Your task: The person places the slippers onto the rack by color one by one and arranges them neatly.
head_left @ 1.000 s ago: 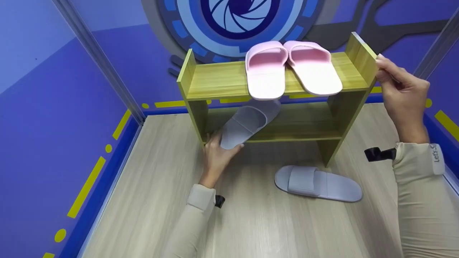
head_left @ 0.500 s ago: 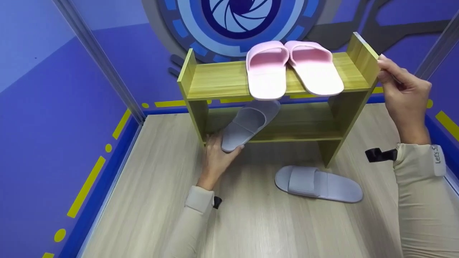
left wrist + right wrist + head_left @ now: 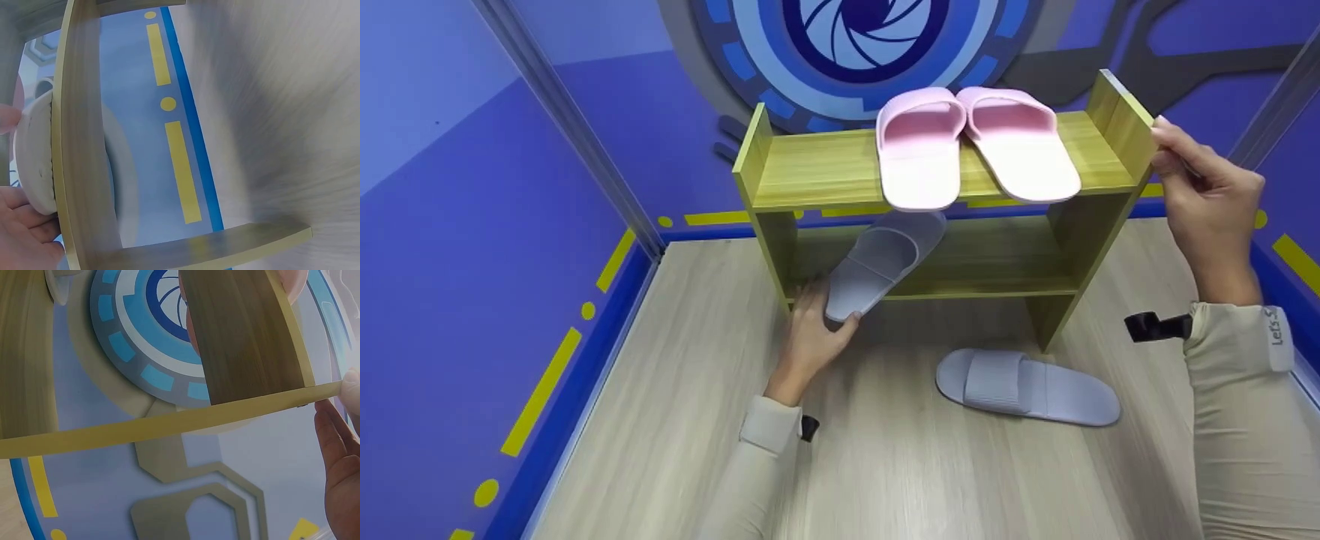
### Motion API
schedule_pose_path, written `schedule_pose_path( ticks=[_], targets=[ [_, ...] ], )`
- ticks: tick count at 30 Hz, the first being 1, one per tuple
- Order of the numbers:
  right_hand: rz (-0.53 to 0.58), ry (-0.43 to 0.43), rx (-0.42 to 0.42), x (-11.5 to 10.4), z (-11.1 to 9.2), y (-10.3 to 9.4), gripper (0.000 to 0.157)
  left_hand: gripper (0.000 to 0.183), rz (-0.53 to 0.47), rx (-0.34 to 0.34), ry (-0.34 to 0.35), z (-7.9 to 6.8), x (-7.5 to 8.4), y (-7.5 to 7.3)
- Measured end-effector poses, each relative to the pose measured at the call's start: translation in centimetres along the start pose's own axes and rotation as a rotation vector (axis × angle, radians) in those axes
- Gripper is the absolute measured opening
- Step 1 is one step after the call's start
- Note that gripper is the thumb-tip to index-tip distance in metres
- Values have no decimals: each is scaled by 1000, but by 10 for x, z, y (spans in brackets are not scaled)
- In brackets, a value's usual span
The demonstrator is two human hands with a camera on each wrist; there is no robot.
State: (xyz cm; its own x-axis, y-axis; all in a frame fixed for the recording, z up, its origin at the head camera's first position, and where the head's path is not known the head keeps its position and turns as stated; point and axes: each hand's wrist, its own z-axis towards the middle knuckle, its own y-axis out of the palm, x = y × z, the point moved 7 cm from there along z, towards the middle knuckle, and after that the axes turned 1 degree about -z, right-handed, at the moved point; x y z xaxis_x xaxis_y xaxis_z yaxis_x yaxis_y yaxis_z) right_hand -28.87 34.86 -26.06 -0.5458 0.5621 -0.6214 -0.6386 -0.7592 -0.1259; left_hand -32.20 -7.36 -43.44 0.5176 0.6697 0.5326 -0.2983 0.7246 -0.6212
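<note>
The right hand (image 3: 343,478) pinches the end of a wooden rack's (image 3: 253,337) side panel before a patterned wall (image 3: 270,450).

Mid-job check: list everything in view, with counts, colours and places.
Shoe rack: 1, yellow-brown, mid-view
Pink slides: 2, pink, side by side on the rack's top
Held slide: 1, grey, slanted at the lower shelf, heel past its front edge
Loose slide: 1, grey, on the floor, before the rack's right half
Floor: 1, pale wood grain, beneath the rack
Walls: 3, blue-purple with yellow marks, left, back, right
Round emblem: 1, mainly blue and white, back wall
Metal posts: 2, grey, wall corners
Wrist devices: 2, black, at the cuffs
Sleeves: 2, beige, both arms
Left grip: 1, bare hand, pinching the held slide's heel
Right grip: 1, bare hand, pinching the rack's right side panel
</note>
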Motion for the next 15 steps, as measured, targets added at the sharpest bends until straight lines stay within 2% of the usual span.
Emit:
schedule_pose_path(
  ticks=[7, 15],
  targets=[
    [-21, -6, -5, 1, 0, 0, 23, 70, -12, 4, -15, -1, 1, 0],
    [-9, 0, 4, 2, 0, 0, 23, 73, 33, 17, -51, -3, 5, 4]
  ],
)
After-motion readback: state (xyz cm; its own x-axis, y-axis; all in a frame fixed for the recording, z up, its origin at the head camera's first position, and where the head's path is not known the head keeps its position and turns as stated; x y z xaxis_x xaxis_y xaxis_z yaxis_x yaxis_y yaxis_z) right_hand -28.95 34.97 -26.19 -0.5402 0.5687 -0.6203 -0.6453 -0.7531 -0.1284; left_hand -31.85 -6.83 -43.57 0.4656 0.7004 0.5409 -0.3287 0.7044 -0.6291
